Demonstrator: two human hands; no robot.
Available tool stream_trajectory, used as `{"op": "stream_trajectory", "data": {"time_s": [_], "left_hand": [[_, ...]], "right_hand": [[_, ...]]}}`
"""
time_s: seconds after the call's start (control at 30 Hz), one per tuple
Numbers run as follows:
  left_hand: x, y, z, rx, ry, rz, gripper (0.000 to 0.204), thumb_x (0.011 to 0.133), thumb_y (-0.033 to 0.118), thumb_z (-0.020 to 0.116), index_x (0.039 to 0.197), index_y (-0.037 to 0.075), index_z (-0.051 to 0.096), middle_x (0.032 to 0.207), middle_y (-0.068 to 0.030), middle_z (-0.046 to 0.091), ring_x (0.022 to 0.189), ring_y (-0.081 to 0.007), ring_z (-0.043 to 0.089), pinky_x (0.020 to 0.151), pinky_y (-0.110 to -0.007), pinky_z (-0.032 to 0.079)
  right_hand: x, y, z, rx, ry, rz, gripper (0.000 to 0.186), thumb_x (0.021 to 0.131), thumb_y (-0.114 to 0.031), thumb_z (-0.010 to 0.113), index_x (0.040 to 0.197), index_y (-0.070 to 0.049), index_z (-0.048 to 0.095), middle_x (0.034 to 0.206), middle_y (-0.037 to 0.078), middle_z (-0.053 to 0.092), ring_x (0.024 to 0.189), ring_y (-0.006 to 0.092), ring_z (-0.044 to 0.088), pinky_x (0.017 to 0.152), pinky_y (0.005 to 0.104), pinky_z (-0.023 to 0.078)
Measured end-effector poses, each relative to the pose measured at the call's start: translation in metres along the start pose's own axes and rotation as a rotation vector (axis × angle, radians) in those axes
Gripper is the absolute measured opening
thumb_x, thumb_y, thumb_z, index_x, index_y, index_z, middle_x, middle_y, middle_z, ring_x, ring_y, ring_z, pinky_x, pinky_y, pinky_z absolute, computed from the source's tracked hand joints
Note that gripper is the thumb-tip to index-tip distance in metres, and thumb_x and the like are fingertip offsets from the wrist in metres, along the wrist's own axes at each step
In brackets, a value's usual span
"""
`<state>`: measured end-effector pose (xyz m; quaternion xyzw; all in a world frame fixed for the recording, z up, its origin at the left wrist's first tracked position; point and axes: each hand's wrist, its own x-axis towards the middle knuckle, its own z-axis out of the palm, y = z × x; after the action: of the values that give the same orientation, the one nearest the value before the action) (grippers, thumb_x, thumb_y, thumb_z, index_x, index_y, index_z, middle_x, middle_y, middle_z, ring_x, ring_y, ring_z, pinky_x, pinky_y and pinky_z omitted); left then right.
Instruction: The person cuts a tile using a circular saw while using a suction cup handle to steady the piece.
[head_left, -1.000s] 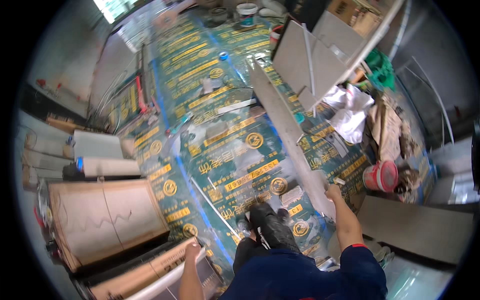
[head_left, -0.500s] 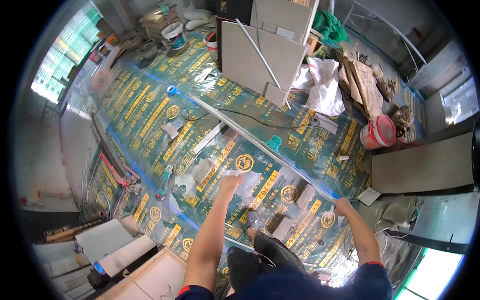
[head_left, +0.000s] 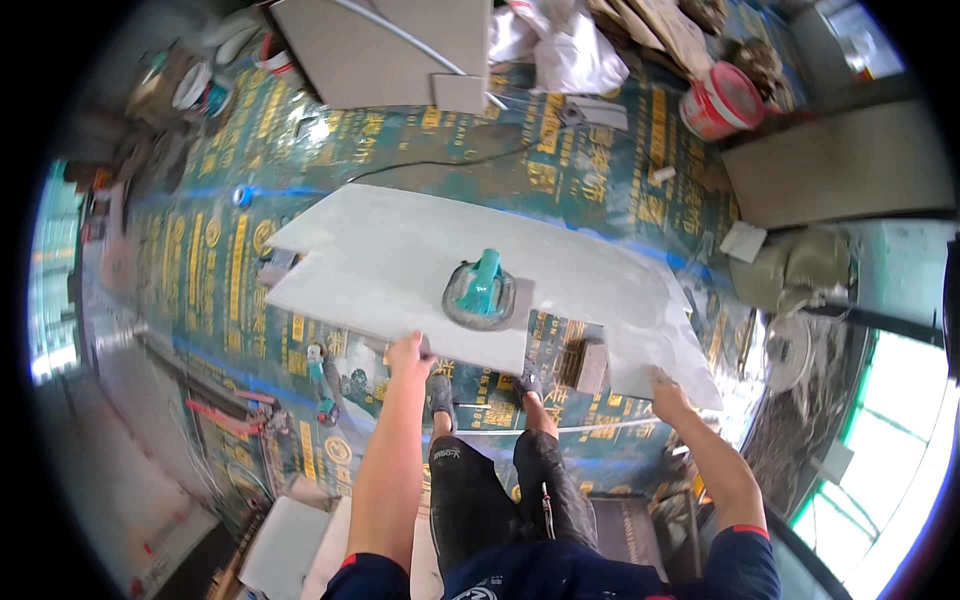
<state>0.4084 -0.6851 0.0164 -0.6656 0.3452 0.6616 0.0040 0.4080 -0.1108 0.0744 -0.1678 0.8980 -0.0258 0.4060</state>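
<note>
Nearest the camera, a person in a navy shirt and dark shorts stands on the near side of a teal-handled suction cup. The left hand, nearer than the cup and to its left, grasps the near edge of a long grey slab. The right hand, well to the cup's right and also nearer, grips the same edge toward the other end, fingers on the upper face, its underside hold hidden. A teal power tool lies nearer than the cup and to its left; a grey block sits nearer and to its right, showing through a squared notch in the slab's near edge.

The slab extends beneath the cup, broad face up, its long axis running sideways across the person's front on a slant: the nicked end, left of the cup, points farther away, while the end right of it comes nearer and tapers to a corner. Whether it rests on the floor cannot be told. The cup's handle runs crosswise to that length.

Beyond the cup, a black cable crosses printed green sheeting. A blue tape roll lies far to its left, a red bucket far to its right; farthest behind it are white sacks and a leaning grey panel.
</note>
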Motion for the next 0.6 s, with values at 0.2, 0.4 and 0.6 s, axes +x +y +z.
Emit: {"op": "stream_trajectory", "data": {"time_s": [0.2,0.4,0.6], "left_hand": [[0.05,-0.065,-0.094,0.044,-0.015,-0.206,0.038,0.102,0.014,0.056,0.138,0.005,0.045,0.135,-0.0148,0.053,0.127,-0.0351,0.053,0.105,-0.062,0.045],[0.128,-0.145,-0.15,0.017,-0.083,-0.279,0.042,0.103,0.013,0.055,0.142,0.001,0.042,0.136,-0.0151,0.054,0.126,-0.0343,0.055,0.107,-0.058,0.046],[0.218,-0.21,-0.194,0.005,-0.119,-0.316,0.041,0.102,0.013,0.057,0.138,-0.004,0.046,0.135,-0.0161,0.055,0.128,-0.032,0.053,0.112,-0.046,0.044]], "right_hand": [[-0.004,-0.037,0.158,-0.08,0.306,0.053,0.065,0.085,-0.003,0.051,0.149,0.002,0.04,0.153,0.02,0.043,0.142,0.0366,0.042,0.117,0.05,0.034],[0.008,-0.083,0.274,-0.339,0.235,0.385,0.069,0.089,-0.013,0.053,0.154,-0.001,0.034,0.159,0.019,0.034,0.148,0.0312,0.034,0.12,0.0539,0.026],[-0.014,-0.23,0.353,0.225,-0.009,0.652,0.08,0.087,-0.02,0.063,0.156,-0.001,0.028,0.161,0.022,0.028,0.144,0.0371,0.036,0.119,0.0534,0.027]]}}
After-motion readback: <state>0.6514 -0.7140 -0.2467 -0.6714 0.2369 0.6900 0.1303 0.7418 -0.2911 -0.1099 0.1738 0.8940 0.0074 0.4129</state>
